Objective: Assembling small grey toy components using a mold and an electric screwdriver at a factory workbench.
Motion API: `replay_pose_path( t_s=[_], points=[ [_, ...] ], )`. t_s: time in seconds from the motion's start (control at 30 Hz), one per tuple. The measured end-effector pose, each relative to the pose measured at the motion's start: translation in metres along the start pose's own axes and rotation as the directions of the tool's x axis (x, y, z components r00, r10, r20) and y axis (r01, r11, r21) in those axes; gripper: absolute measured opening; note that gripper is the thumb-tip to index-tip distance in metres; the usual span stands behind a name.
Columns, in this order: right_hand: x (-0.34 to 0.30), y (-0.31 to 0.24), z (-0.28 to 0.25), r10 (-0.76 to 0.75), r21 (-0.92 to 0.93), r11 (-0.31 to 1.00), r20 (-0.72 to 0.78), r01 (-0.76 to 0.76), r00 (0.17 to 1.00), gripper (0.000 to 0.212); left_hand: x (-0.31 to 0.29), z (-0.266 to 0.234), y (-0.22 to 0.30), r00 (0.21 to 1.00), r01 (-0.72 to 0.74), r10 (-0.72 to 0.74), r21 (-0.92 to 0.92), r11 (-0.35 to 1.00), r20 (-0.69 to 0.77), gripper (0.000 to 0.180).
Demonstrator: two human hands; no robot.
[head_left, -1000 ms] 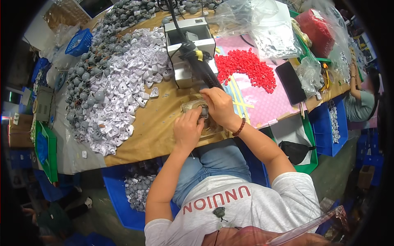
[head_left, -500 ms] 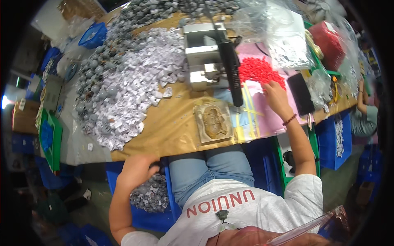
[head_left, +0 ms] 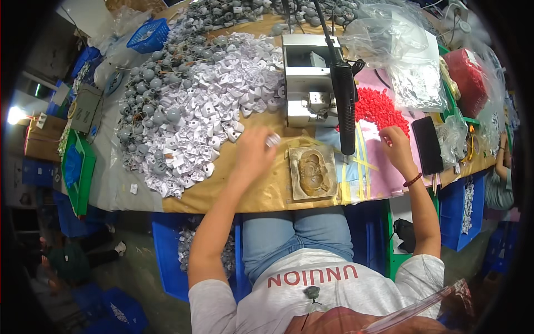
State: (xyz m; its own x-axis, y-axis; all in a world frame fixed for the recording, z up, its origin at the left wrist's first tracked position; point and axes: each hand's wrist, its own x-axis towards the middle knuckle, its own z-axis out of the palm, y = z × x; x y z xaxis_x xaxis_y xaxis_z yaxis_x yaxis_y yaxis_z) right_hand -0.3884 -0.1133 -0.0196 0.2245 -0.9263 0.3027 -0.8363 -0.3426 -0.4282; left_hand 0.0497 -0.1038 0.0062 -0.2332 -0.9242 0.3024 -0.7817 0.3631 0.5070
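Note:
My left hand (head_left: pixel 253 151) hovers over the brown table top, just right of the heap of white plastic pieces (head_left: pixel 211 108). Its fingertips pinch a small white piece (head_left: pixel 272 139); the hand is blurred. My right hand (head_left: pixel 396 146) rests on the pink mat (head_left: pixel 378 167), fingertips at the lower edge of the red pieces (head_left: pixel 381 108); whether it holds one is hidden. Between my hands lies a square tan mould block (head_left: pixel 312 172) with a hollow in it. A black hand tool (head_left: pixel 344 106) hangs above the block.
A grey metal machine (head_left: pixel 306 78) stands behind the block. Grey round parts (head_left: pixel 147 92) lie left of the white heap. A black phone (head_left: pixel 427 145) lies right of my right hand. Clear bags (head_left: pixel 400 50) sit at the back. A blue bin (head_left: pixel 167 261) of grey parts stands below the table.
My left hand has come up from the blue bin under the table to the table top by the white heap, now pinching a white piece. My right hand stays at the red pieces.

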Motion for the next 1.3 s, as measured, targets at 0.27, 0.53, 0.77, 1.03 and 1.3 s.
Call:
replay_pose_path(
  t_s=[0.27, 0.53, 0.77, 1.03, 1.3],
  points=[
    [0.013, -0.140, 0.018, -0.308, 0.580, 0.776, 0.007, 0.247, 0.951, 0.020, -0.033, 0.029, 0.071, 0.965, -0.082, 0.141, -0.256, 0.963, 0.222, 0.036],
    [0.008, -0.160, 0.066, -0.602, 0.214, 0.775, -0.036, 0.595, 0.798, 0.025, -0.033, -0.008, 0.016, 0.999, -0.013, 0.004, -0.214, 0.977, -0.043, 0.045],
    [-0.004, -0.173, 0.061, -0.516, 0.159, 0.847, 0.021, 0.507, 0.856, 0.030, 0.009, -0.130, -0.120, 0.926, 0.281, -0.079, 0.535, 0.797, -0.369, 0.048],
    [-0.019, -0.130, 0.072, -0.389, 0.245, 0.865, -0.226, 0.438, 0.893, 0.054, 0.061, -0.179, -0.083, 0.887, 0.198, -0.222, -0.100, 0.975, -0.406, 0.047],
    [0.042, -0.132, 0.064, 0.174, 0.471, 0.882, -0.260, -0.032, 0.950, 0.082, 0.063, -0.153, 0.013, 0.984, -0.014, -0.113, -0.691, 0.723, -0.138, 0.046]
  ],
)
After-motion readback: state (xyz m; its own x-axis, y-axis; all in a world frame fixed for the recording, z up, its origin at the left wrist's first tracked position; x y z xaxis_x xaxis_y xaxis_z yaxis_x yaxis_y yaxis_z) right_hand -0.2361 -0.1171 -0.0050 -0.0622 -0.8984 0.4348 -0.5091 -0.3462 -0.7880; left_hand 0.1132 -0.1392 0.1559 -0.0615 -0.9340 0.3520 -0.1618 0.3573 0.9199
